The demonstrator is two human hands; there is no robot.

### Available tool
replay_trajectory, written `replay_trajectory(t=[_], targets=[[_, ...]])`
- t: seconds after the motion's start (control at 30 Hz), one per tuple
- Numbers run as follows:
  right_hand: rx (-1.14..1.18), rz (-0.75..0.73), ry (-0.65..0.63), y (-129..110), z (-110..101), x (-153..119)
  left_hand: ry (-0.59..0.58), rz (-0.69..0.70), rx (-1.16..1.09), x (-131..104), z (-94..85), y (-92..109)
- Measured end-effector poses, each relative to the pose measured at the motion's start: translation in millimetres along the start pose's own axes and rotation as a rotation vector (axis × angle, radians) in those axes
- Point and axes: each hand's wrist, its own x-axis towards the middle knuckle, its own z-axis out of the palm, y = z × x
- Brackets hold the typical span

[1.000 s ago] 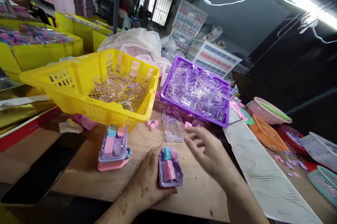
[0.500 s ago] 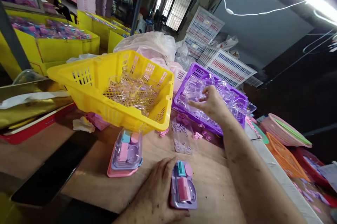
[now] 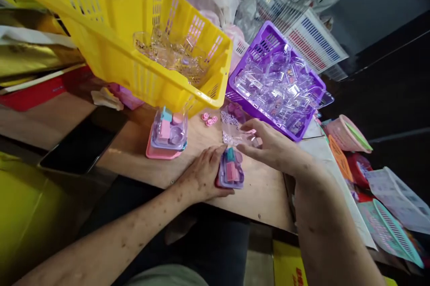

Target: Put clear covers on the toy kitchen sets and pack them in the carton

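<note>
My left hand [image 3: 203,174] is wrapped round the left side of a small purple plastic toy tray [image 3: 239,183], which holds pink and teal block pieces and rests on the table's near part. My right hand [image 3: 267,145] hovers just above and to the right of this tray, thumb and fingers apart, with nothing visible between them. Partly behind its fingertips lies a flat clear piece [image 3: 229,127] with small lilac bits on it. Left of my left hand stands a similar toy set [image 3: 169,131] under a clear cover, on a pink base.
A yellow basket [image 3: 131,68] and a purple basket [image 3: 248,102], both with clear plastic shells [image 3: 278,86], stand at the back. Small pink pieces [image 3: 210,119] lie before them. A black phone-like slab [image 3: 83,140] is at left; pink and teal baskets [image 3: 393,232] are at right.
My right hand has come from the purple basket down and towards the toy tray. The left hand still holds the tray. The view has tilted downward.
</note>
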Motion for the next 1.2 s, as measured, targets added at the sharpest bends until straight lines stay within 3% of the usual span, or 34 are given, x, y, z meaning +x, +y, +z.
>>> replay_trajectory(t=[0.07, 0.23, 0.4, 0.47, 0.6, 0.77, 0.97, 1.2], targets=[[0.012, 0.100, 0.122, -1, 20, -10, 0.005, -0.011, 0.007, -1, 0.9, 1], [0.182, 0.161, 0.095, 1, 50, -31, 0.014, -0.033, 0.019, -1, 2.7, 0], [0.448, 0.239, -0.004, 12, 44, -33, 0.007, -0.022, 0.032, -2, 1.7, 2], [0.492, 0.287, 0.052, 10, 36, -37, 0.005, -0.037, 0.033, -1, 1.0, 3], [0.253, 0.217, 0.312, -20, 32, -47, -0.021, -0.050, 0.014, 0, 0.9, 2], [-0.062, 0.112, 0.386, -62, 57, -44, -0.021, -0.014, 0.033, 0, 1.3, -1], [-0.207, 0.049, 0.369, -58, 77, -39, -0.023, -0.038, 0.064, 0, 4.1, -2], [-0.287, 0.015, 0.391, -54, 78, -39, -0.007, -0.053, 0.067, -1, 2.9, 0]])
